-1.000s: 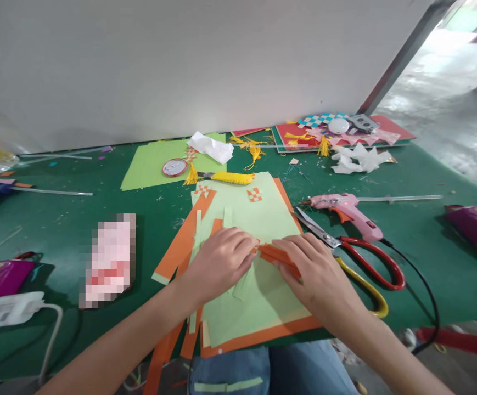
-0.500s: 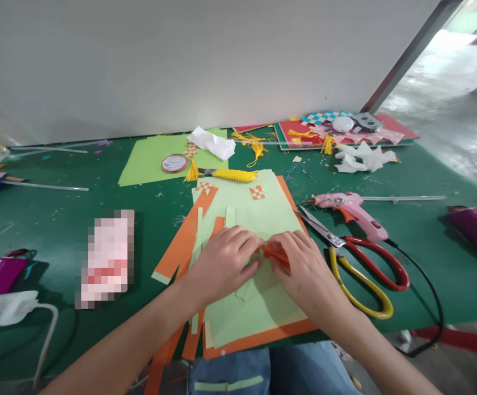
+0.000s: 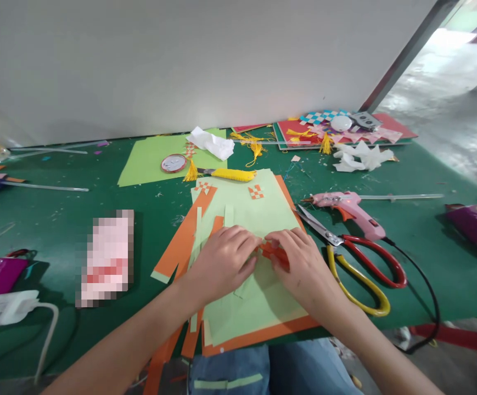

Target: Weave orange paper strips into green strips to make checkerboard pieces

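Observation:
My left hand and my right hand meet fingertip to fingertip over a pale green paper sheet that lies on an orange sheet. Both hands are closed in a pinch on orange paper strips between them. Loose orange and pale green strips lie to the left of my left hand. Two small woven orange-and-white squares sit on the far part of the green sheet.
Red-and-yellow scissors and a pink glue gun with a black cord lie right of my hands on the green table. A yellow knife, tape roll, tassels and paper scraps sit farther back. Purple boxes stand at both sides.
My right hand has slid left along the orange strips until its fingertips meet my left hand's. The left hand has stayed nearly in place.

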Demonstrator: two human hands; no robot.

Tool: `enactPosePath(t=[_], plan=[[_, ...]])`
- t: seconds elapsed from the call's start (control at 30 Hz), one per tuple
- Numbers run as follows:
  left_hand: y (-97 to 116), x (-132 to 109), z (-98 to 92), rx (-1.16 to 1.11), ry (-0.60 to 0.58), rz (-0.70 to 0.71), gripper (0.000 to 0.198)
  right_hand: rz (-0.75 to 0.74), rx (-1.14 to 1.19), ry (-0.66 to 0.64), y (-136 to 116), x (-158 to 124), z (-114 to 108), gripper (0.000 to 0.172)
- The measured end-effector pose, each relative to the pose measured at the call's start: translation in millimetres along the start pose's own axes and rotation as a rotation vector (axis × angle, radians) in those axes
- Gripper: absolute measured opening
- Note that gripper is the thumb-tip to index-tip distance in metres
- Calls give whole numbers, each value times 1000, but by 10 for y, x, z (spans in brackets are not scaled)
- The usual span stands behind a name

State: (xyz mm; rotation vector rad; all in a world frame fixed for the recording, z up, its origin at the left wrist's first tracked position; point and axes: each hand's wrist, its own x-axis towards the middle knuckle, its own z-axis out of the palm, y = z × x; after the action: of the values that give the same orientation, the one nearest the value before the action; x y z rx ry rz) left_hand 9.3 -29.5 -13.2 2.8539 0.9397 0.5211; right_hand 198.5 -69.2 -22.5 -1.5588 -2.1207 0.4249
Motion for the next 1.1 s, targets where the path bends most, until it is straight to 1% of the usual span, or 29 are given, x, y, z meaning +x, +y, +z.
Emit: enactPosePath(t=[0.2,0.3,0.37,0.47,0.57,0.67,0.73,0.8,0.83,0.9,0.97,1.03,1.07,1.1], plan=[[11,-3,-2,8,-15,-11,21,32,69,56,11,8,-7,27],[19,17,-9,30,-17,-10,20,39,164,86,-1,3,-58,18],[27,41,-7,60,2,2,18,20,240,102,-25,7,-99,11],[42,84,4,108,25,17,15,-21,324,117,-80,22,-141,15],[47,116,18,110,54,7,18,-80,340,117,-143,29,-144,19],[39,124,29,65,72,-10,18,-180,346,112,-177,12,-151,16],[32,119,40,46,87,-25,19,-243,323,119,-148,-6,-199,15],[27,113,59,40,135,-39,20,-252,227,182,-41,-23,-298,15],[25,110,71,38,163,-41,20,-229,152,254,48,-33,-364,15],[22,103,97,34,214,-41,21,-78,-46,369,292,-60,-512,12],[15,94,116,20,235,-47,21,53,-274,407,590,-102,-649,18],[7,82,122,-5,232,-61,19,138,-485,391,879,-152,-739,28],[4,77,119,-19,225,-68,19,158,-537,387,1001,-174,-762,31],[1,73,115,-32,214,-74,19,166,-543,339,1101,-190,-769,32]])
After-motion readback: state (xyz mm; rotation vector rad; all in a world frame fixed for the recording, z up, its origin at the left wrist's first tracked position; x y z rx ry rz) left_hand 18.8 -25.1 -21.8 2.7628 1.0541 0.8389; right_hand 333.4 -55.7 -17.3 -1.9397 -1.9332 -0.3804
